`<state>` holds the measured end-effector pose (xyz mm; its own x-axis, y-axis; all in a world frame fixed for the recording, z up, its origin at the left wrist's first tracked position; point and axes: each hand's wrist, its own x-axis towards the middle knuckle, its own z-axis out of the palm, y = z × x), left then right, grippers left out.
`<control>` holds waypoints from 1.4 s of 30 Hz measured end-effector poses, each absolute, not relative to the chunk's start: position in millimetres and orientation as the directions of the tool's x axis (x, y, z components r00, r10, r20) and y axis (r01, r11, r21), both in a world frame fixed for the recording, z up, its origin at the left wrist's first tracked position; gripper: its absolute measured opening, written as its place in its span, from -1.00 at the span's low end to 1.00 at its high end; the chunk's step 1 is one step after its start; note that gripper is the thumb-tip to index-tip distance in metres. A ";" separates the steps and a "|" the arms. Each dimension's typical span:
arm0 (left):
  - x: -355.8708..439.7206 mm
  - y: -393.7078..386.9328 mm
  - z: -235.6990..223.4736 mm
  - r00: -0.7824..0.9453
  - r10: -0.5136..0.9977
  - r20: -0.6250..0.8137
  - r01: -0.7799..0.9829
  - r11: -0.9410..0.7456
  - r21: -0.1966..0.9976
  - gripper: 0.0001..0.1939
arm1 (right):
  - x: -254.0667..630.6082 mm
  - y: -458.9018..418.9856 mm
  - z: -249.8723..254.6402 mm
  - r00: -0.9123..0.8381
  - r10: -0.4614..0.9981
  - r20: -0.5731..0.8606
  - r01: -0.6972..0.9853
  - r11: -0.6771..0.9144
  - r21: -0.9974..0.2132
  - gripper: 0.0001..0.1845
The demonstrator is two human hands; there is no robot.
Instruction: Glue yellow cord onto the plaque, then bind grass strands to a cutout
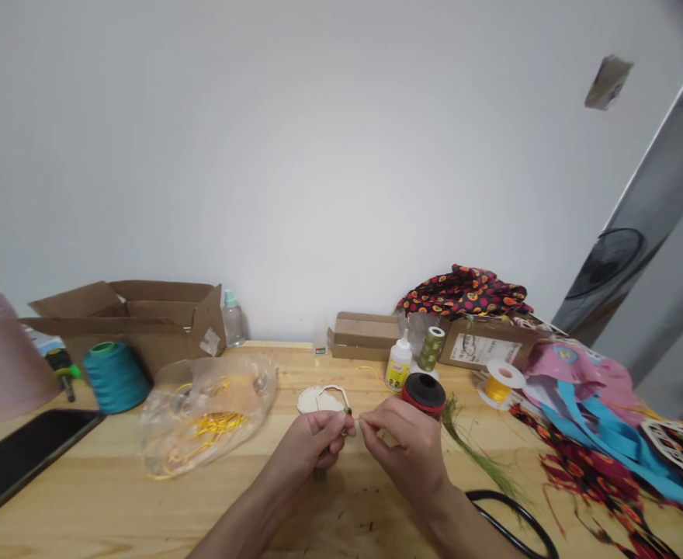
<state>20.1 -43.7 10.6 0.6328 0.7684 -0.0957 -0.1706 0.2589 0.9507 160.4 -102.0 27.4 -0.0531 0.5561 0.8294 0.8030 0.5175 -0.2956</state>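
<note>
My left hand (pixel 312 444) and my right hand (pixel 400 442) meet over the wooden table (pixel 114 497), fingertips almost touching. The left hand is pinched on a small dark bead (pixel 348 410) tied to a thin cord that runs to a cream flat piece (pixel 318 401) lying just behind. The right hand is pinched closed on a fine thread end, too small to see clearly. A red and black spool (pixel 424 391) stands right behind the right hand.
A clear plastic bag with yellow cord (pixel 205 415), a teal thread cone (pixel 114 376), an open cardboard box (pixel 137 314), a dark phone (pixel 21 454), a glue bottle (pixel 398 363), an olive spool (pixel 431 348), a yellow spool (pixel 500 383), patterned fabric (pixel 463 289) and ribbons (pixel 598 431) at right.
</note>
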 end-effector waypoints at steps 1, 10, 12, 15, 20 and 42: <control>20.1 -43.6 10.6 0.634 0.768 -0.095 -0.169 0.257 0.952 -0.58 | 160.5 -101.7 26.6 -0.055 0.558 0.828 0.805 0.516 -0.294 -0.81; 19.9 -41.5 9.8 0.632 0.771 -0.081 -0.171 0.240 0.956 -0.58 | 163.3 -100.7 24.1 -0.051 0.555 0.830 0.795 0.525 -0.303 -0.84; 20.1 -41.9 10.0 0.633 0.770 -0.084 -0.166 0.241 0.956 -0.57 | 162.8 -101.3 25.0 -0.055 0.552 0.832 0.798 0.525 -0.295 -0.84; 20.6 -42.1 9.1 0.631 0.771 -0.084 -0.159 0.235 0.959 -0.57 | 161.5 -101.4 25.1 -0.054 0.555 0.830 0.806 0.515 -0.291 -0.83; 20.9 -40.4 6.5 0.631 0.771 -0.082 -0.145 0.222 0.964 -0.56 | 161.1 -100.5 23.0 -0.059 0.540 0.840 0.802 0.526 -0.282 -0.83; 21.5 -43.5 11.2 0.616 0.783 -0.086 -0.111 0.195 0.975 -0.54 | 161.5 -99.2 20.8 -0.057 0.561 0.826 0.807 0.513 -0.293 -0.83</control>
